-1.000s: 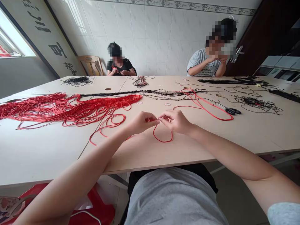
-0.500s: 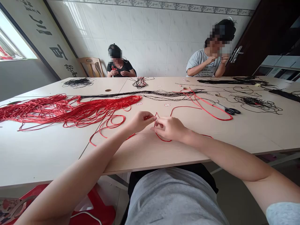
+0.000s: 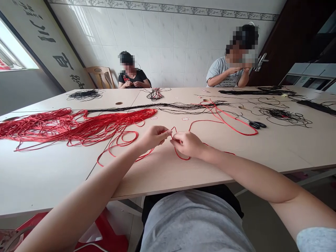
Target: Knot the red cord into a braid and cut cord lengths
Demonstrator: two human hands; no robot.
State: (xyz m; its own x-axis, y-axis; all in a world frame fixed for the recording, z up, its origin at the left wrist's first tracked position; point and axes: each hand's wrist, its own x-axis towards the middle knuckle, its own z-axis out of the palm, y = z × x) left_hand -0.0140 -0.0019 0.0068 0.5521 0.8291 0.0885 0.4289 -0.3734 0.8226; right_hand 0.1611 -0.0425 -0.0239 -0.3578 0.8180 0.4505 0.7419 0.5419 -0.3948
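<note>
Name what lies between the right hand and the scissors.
Head view: red cord loops across the tabletop from the right hand toward the scissors.

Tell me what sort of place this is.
Probably a small handicraft workshop for cord work. Long shared tables carry hanks of red cord and black cord, with scissors lying among them, and a seated co-worker works at the far side.

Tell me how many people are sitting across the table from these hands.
2: a person in a black top at the far side, beside a wooden chair, and a person in a grey T-shirt further right, near a dark door. Others could be out of view.
</note>
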